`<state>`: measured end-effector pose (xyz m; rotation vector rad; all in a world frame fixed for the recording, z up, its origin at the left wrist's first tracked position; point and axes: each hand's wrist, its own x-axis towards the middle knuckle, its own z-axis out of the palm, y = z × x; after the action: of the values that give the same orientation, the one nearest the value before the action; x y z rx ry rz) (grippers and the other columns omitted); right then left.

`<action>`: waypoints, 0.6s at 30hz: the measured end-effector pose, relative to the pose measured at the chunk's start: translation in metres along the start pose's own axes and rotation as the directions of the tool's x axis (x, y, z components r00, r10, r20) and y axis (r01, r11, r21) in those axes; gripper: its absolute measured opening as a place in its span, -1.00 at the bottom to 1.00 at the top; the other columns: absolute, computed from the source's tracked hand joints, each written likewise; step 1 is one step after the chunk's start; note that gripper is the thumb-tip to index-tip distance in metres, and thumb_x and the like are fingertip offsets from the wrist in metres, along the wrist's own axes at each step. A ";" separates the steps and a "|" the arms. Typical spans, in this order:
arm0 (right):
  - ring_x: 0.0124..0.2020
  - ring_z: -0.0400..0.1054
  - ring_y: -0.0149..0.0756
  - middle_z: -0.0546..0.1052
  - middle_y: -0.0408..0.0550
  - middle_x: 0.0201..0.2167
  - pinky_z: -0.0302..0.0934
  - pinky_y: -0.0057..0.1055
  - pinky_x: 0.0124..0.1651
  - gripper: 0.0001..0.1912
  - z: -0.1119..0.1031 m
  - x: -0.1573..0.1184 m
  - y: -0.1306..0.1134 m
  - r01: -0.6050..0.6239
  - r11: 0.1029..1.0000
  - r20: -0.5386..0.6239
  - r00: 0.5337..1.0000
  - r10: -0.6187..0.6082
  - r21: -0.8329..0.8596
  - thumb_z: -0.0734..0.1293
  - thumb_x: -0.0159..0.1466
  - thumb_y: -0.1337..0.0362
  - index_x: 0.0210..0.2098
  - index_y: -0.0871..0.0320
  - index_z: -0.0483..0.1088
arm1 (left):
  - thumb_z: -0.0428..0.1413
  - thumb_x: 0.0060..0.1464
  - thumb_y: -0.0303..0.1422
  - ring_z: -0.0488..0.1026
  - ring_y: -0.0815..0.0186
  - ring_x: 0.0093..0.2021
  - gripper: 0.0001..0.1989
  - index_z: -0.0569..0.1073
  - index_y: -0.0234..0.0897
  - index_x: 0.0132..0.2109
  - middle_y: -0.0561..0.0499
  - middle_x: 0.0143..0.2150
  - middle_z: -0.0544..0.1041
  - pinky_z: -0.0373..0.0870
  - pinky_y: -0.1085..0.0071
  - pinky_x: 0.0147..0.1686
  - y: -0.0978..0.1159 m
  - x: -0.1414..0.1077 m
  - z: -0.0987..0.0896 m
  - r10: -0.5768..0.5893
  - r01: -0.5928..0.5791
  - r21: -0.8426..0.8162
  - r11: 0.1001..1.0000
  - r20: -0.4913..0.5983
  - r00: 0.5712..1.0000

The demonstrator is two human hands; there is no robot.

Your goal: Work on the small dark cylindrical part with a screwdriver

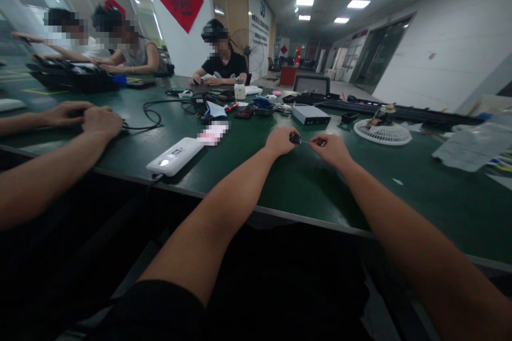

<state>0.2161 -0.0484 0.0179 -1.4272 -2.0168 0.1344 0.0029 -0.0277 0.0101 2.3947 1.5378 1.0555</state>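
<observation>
In the middle of the head view, my left hand [282, 141] is closed around a small dark rounded part [295, 138], just above the green table [296, 186]. My right hand [332, 149] faces it, its fingers pinched on a thin metal shaft [305, 141] that reaches toward the dark part. Something dark shows between the right fingers, and it looks like the handle of a small screwdriver. Whether the tip touches the dark part I cannot tell. Fingers hide most of both things.
Beyond my hands lies a grey metal box [311, 114], and right of it a white fan grille with a motor [382, 130]. A white power bank-like device [176, 157] lies left. Another person's hands [94, 117] work at far left. Several people sit across the table.
</observation>
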 end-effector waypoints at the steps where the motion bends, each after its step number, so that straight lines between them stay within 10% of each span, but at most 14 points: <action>1: -0.39 0.45 -0.23 0.67 -0.01 -0.36 0.21 -0.32 -0.29 -0.78 0.000 0.000 0.000 -0.002 1.000 -0.015 1.000 0.002 -0.005 0.41 0.26 0.18 -0.21 0.11 0.68 | 0.33 -0.01 -0.39 0.62 0.11 -0.09 -0.67 0.69 -0.18 -0.03 -0.08 -0.12 0.70 0.53 0.25 0.00 0.000 0.000 0.000 0.007 -0.007 -0.002 1.000 0.007 1.000; 18: -0.37 0.47 -0.21 0.66 0.01 -0.38 0.20 -0.33 -0.32 -0.81 0.002 0.001 0.003 -0.010 0.999 -0.033 0.999 0.009 -0.031 0.42 0.25 0.22 -0.24 0.13 0.68 | 0.29 0.03 -0.40 0.61 0.14 -0.08 -0.69 0.70 -0.14 -0.03 -0.05 -0.10 0.70 0.52 0.27 0.03 0.007 -0.002 -0.001 0.054 -0.055 0.030 0.998 0.025 0.998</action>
<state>0.2169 -0.0459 0.0155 -1.4492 -1.9939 0.0826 0.0070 -0.0332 0.0133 2.4737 1.4998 1.0171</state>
